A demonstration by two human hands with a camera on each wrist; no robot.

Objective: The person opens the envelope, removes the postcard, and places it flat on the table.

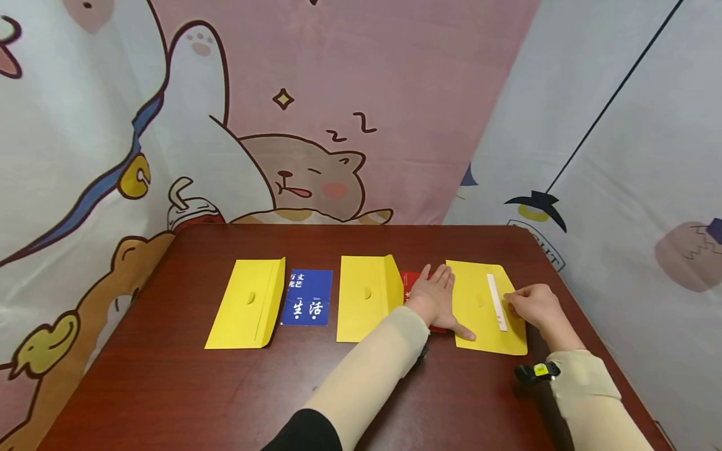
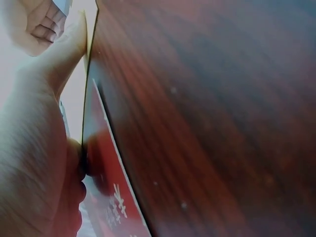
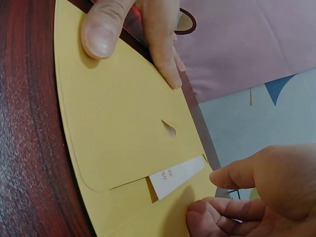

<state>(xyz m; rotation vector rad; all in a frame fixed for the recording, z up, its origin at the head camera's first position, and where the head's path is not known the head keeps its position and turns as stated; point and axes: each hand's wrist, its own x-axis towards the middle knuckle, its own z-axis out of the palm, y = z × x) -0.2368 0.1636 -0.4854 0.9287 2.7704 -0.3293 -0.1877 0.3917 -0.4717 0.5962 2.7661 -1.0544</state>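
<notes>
At the right of the table lies a yellow envelope [image 1: 470, 310] with its flap [image 1: 512, 319] folded out. A white card [image 3: 177, 177] with small dark writing shows at its mouth, the rest hidden inside. My left hand [image 1: 437, 300] rests on the envelope's left side, fingers straight and thumb spread. With curled fingers, my right hand [image 1: 536, 307] pinches the flap's outer edge. Under my left wrist lies a red card [image 2: 106, 173] with white characters, partly covered.
Two more yellow envelopes, a middle one [image 1: 361, 300] and a left one [image 1: 242, 304], lie on the brown table [image 1: 169, 394]. Between them is a blue card [image 1: 307, 297] with white characters. A cartoon-printed cloth [image 1: 417, 94] hangs behind the table.
</notes>
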